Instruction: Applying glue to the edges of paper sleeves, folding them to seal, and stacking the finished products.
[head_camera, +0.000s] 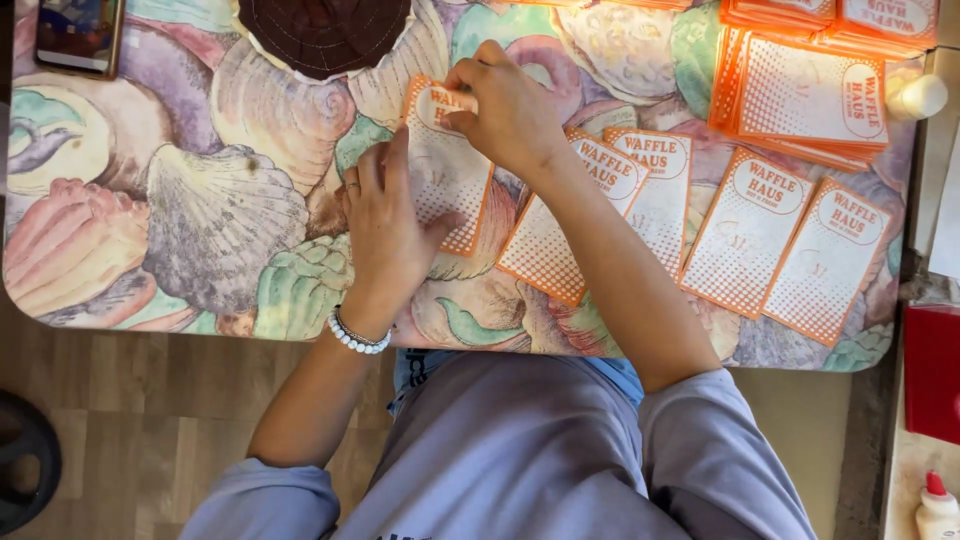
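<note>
Your grey-shirted lap fills the foreground below the shell-patterned worktop (180, 230). Your left hand (385, 235) lies flat, fingers spread, pressing an orange-and-white paper sleeve (445, 165) to the cloth and hiding its lower left edge. Your right hand (505, 110) pinches the sleeve's top corner. Four more sleeves (745, 230) lie in a row to the right, one partly under your forearm. A stack (805, 95) and a phone (75, 35) are cut off at the top.
</note>
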